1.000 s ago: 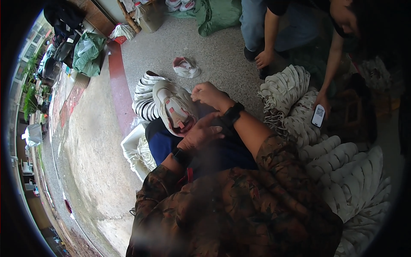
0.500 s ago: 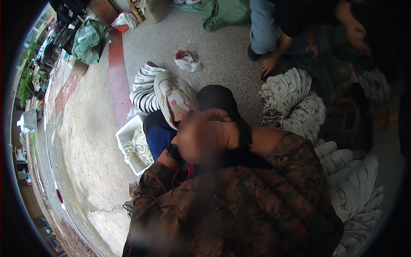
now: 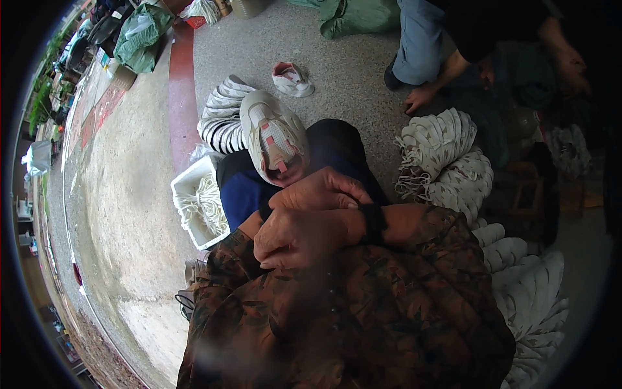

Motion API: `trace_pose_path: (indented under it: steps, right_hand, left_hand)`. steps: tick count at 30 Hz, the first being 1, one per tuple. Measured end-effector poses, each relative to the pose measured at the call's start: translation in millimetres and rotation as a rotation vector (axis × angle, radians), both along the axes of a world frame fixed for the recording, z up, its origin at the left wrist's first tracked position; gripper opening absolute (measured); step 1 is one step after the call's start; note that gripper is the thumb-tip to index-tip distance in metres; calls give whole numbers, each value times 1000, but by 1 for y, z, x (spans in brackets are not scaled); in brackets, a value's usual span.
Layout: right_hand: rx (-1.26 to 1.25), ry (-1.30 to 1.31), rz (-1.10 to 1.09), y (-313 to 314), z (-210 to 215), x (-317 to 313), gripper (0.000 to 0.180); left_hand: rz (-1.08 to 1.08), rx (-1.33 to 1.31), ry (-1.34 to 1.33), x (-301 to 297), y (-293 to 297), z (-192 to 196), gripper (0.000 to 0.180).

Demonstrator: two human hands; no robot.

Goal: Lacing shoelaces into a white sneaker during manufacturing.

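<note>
My forearms cross in front of my body. My right hand point(image 3: 295, 235) is curled closed; its palm side is hidden, so anything inside it does not show. Just beyond it, my left hand point(image 3: 321, 190) reaches over to the right wrist, fingers bent together beside the black wristband point(image 3: 372, 223). What they pinch, if anything, I cannot make out. A white and beige sneaker point(image 3: 274, 133) with pink details lies on my lap past the hands, toe pointing away. Neither hand visibly grips it.
Left of my lap stands a white box point(image 3: 220, 241) of white laces point(image 3: 199, 201). Stacked shoe uppers point(image 3: 227, 117) lie behind it; more uppers point(image 3: 440, 139) are piled on the right. A single upper point(image 3: 291, 79) sits on the floor. Another person's hand point(image 3: 421, 97) is at upper right.
My right hand has come lower and closer to my body, and is less blurred. My left hand now shows more fully at the right wrist. The sneaker still lies on my lap.
</note>
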State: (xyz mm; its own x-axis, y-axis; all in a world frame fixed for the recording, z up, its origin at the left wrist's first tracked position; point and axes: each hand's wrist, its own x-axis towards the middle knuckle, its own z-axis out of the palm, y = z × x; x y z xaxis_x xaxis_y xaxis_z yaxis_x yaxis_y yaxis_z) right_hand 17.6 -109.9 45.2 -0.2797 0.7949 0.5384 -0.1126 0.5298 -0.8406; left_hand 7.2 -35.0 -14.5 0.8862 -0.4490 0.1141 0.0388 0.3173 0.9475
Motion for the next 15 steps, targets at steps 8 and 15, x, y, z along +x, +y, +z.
trace_pose_path:
  steps: [8,15]
  right_hand:
    - [-466,506,-103,30,1,16,6]
    - [84,-339,-1005,63,-11,74,9]
  left_hand:
    - [85,-186,69,-4,-13,-65,24]
    - [689,517,-299,-18,5,-23,32]
